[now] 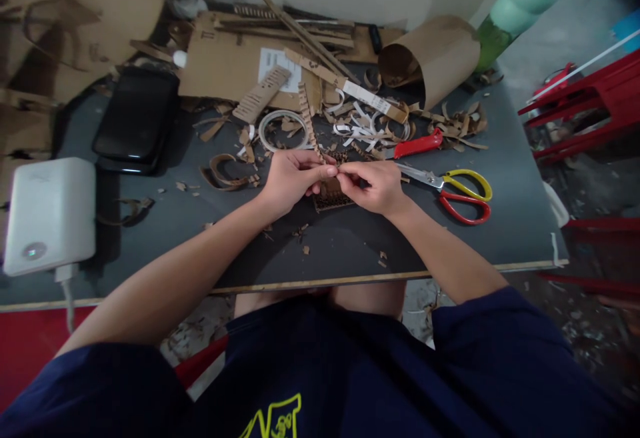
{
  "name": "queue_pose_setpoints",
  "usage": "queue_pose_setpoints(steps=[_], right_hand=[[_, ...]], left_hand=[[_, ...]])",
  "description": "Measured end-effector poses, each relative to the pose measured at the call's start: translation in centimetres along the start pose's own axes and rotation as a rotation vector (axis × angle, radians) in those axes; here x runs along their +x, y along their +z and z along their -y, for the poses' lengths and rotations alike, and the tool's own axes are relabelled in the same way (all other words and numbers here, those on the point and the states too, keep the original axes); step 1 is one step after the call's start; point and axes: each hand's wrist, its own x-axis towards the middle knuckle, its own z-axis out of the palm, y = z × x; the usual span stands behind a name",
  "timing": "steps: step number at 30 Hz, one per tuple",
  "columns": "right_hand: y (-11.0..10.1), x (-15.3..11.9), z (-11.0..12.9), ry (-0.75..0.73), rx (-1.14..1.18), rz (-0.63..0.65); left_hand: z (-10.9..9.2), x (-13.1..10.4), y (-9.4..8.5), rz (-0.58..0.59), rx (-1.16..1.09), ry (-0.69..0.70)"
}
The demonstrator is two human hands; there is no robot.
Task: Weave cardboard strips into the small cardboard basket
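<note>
My left hand (pixel 295 181) is closed on a narrow corrugated cardboard strip (pixel 309 115), which rises up and to the left from the fingers. My right hand (pixel 373 185) pinches at the strip's lower end, its fingertips touching those of my left hand. Beneath both hands lies a small cardboard piece (pixel 336 205) with corrugated edging, partly hidden by the fingers. Scissors (pixel 445 188) with yellow and red handles rest just right of my right hand, and a red-handled cutter (pixel 417 145) lies above them.
A roll of tape (pixel 284 130) and paper scraps (pixel 367 125) lie beyond my hands. At the left are a black case (pixel 136 117) and a white power bank (pixel 51 217) with a cable. A cardboard tube (pixel 440 58) and green bottle (pixel 520 11) stand at the back right.
</note>
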Motion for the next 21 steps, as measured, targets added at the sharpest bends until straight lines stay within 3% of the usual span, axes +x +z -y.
queue_pose_setpoints(steps=[21], right_hand=[[0.30, -0.30, -0.34, -0.023, -0.056, 0.002]], left_hand=[[0.87, 0.63, -0.44, 0.007, 0.044, 0.122]])
